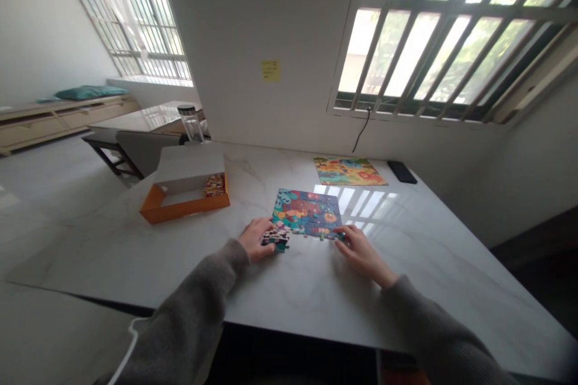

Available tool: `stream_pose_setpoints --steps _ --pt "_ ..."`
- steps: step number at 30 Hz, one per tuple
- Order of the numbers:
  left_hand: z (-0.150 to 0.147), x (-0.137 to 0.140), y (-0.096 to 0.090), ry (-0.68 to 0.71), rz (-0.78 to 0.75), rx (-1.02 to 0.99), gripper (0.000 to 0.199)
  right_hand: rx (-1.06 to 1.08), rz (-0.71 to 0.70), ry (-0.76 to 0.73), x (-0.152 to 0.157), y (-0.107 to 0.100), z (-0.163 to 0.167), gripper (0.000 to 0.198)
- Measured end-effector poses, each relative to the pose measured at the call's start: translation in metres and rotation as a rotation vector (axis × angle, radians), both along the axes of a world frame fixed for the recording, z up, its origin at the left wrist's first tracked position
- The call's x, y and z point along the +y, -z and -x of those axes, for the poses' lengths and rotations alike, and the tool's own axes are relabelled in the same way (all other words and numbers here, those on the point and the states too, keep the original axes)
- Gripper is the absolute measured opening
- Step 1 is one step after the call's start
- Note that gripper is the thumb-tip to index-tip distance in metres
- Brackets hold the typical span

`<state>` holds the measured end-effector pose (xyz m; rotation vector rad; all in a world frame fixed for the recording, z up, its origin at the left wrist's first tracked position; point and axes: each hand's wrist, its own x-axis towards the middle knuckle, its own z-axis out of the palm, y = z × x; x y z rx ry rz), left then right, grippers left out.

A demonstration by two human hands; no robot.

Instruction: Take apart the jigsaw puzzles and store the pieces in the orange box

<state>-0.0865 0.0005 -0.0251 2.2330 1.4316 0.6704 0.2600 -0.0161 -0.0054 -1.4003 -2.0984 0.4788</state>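
Rectangular multicoloured jigsaw, ragged toward white table's front edge, patterned pieces in left hand, right hand narrow, hold obscured

At the centre of the frame, the puzzle is showing teal, brown, orange and dark blue. To its upper right, a picture sheet is displaying yellow, green, blue and orange. Left of centre, a box is showing orange walls. Grey veins are crossing the white tabletop. Near the bottom, both sleeves are showing plain grey. Upper middle, a note is showing yellow.
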Motion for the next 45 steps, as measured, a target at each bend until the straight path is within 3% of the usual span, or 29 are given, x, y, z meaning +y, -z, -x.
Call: stream_pose_setpoints --steps 4,6,8,11,15,20,27,32,38,41,45 --pt "-0.026 -0.026 -0.002 -0.002 -0.042 0.011 0.049 -0.086 -0.037 0.055 -0.014 0.002 -0.014 0.024" --pt "-0.034 -0.036 -0.005 0.015 -0.064 0.019 0.051 -0.135 -0.099 0.084 -0.013 0.0 -0.01 0.021" --pt "-0.038 -0.043 -0.009 0.027 -0.083 0.024 0.049 -0.151 -0.192 0.021 -0.009 -0.004 0.005 0.019" --pt "-0.033 -0.051 -0.015 0.027 -0.077 0.054 0.044 -0.17 -0.263 -0.251 -0.002 -0.012 0.043 0.02" --pt "-0.016 -0.052 -0.018 -0.046 -0.09 0.086 0.037 -0.288 -0.308 -0.39 0.011 -0.018 0.095 0.017" --pt "-0.002 -0.046 -0.015 -0.084 -0.091 0.097 0.037 -0.551 -0.358 -0.338 0.02 -0.02 0.125 0.03" --pt "-0.002 -0.045 -0.012 -0.08 -0.095 0.101 0.037 -0.709 -0.458 -0.438 0.03 -0.021 0.126 0.013" --pt "-0.003 -0.046 -0.015 -0.092 -0.093 0.11 0.036 -0.609 -0.412 -0.344 0.044 -0.018 0.131 0.012" --pt "-0.007 -0.041 -0.016 -0.063 -0.054 0.11 0.036 -0.424 -0.148 -0.115 0.039 -0.021 0.132 0.021" --pt "-0.009 -0.04 -0.017 -0.048 -0.046 0.105 0.036 -0.144 -0.078 -0.197 0.03 -0.025 0.122 0.025" --pt "-0.01 -0.036 -0.019 -0.076 -0.004 0.092 0.038 0.312 -0.179 -0.325 0.008 -0.027 0.112 0.026"
